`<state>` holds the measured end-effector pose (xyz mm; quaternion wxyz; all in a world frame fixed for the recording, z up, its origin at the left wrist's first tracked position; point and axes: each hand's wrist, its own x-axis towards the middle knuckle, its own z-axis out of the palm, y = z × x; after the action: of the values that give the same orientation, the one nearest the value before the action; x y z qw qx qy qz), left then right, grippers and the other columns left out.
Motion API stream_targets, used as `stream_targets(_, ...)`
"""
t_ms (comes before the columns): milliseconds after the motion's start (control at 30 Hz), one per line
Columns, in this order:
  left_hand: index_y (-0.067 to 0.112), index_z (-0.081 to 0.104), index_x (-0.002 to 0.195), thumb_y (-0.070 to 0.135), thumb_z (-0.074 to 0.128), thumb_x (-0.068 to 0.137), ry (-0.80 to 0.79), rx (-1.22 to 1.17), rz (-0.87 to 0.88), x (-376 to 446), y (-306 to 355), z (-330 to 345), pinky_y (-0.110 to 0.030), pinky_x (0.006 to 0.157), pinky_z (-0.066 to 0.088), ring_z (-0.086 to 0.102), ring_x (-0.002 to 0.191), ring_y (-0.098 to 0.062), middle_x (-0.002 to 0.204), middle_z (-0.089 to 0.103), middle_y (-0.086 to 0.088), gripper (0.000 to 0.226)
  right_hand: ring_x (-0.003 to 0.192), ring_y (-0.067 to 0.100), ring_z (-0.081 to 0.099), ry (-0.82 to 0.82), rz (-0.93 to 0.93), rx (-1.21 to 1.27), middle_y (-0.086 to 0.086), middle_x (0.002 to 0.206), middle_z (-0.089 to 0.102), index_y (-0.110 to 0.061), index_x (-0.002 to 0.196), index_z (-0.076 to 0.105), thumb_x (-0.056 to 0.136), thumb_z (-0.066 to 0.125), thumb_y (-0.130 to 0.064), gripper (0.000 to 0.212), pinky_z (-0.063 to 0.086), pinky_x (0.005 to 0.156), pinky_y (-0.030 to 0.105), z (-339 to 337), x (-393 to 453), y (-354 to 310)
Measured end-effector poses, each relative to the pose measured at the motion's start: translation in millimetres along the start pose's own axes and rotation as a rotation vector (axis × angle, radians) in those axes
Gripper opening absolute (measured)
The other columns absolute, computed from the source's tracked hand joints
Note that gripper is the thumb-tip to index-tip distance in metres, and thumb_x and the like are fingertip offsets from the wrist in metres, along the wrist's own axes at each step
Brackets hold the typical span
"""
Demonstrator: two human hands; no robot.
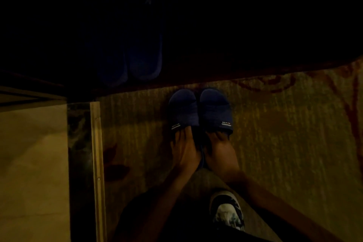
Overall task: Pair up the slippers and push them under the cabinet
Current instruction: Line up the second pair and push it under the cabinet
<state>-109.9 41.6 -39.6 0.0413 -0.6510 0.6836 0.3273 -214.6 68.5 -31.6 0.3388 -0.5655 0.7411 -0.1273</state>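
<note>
Left hand [183,150] has its fingers tucked into the opening of the left dark blue fabric slipper with a pale stripe at its mouth [183,110], and the right hand [221,151] sits the same way in the matching right dark blue slipper [215,110]; whether the fingers are curled tight or only resting inside is hard to tell in this dim light. Both slippers lie side by side on the yellowish patterned carpet [284,124], touching along their inner edges, toes just short of the cabinet's dark lower edge [255,70]. Another dark blue pair [129,55] already sits in the shadow under the cabinet, to the left of the held pair.

To finish well, I would judge it best to keep the heels level and push both hands forward together, flat along the carpet, so the pair stays joined. Aim straight ahead, to the right of the stored pair, and stop once the heels pass under the cabinet edge
</note>
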Motion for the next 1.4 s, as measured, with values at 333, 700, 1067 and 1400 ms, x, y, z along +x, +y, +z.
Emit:
stream_targets(333, 0.018, 0.025, 0.139, 0.023, 0.039, 0.070, -0.038, -0.094, 0.207, -19, 18, -23, -0.058, 0.102, 0.037, 0.031, 0.129, -0.033, 0.139, 0.044, -0.021, 0.071, 0.093, 0.042, 0.060, -0.013, 0.064, 0.195, 0.027, 0.104, 0.064, 0.001, 0.109, 0.056, 0.071, 0.045, -0.031, 0.051, 0.041, 0.072, 0.033, -14, -15, -3)
stream_targets(700, 0.016, 0.009, 0.143, 0.016, 0.049, 0.089, -0.088, -0.075, 0.169, 75, 91, -105, -0.050, 0.113, 0.019, 0.024, 0.135, -0.037, 0.148, 0.025, -0.020, 0.067, 0.096, 0.039, 0.059, 0.193, -0.140, 0.023, 0.027, 0.109, 0.061, 0.000, 0.115, 0.050, 0.079, 0.047, -0.015, 0.039, 0.043, 0.069, 0.032, -105, 95, -34)
stream_targets(1067, 0.020, 0.010, 0.143, 0.032, 0.063, 0.080, 0.069, 0.089, 0.393, 85, 63, -74, -0.057, 0.114, 0.002, -0.001, 0.142, -0.032, 0.156, 0.008, -0.013, 0.083, 0.129, 0.042, 0.032, 0.127, -0.209, -0.282, 0.023, 0.140, 0.041, -0.009, 0.140, 0.025, 0.080, 0.051, -0.026, 0.068, 0.031, 0.104, 0.051, -97, 107, -21)
stream_targets(1400, 0.019, 0.031, 0.139, 0.018, 0.074, 0.073, 0.155, 0.215, 0.587, 99, 42, -74, -0.060, 0.110, 0.013, 0.011, 0.139, -0.040, 0.152, 0.022, -0.018, 0.079, 0.139, 0.036, -0.001, 0.057, -0.342, -0.399, 0.015, 0.152, 0.015, -0.020, 0.141, 0.021, 0.088, 0.041, -0.035, 0.059, 0.014, 0.112, 0.053, -89, 101, 21)
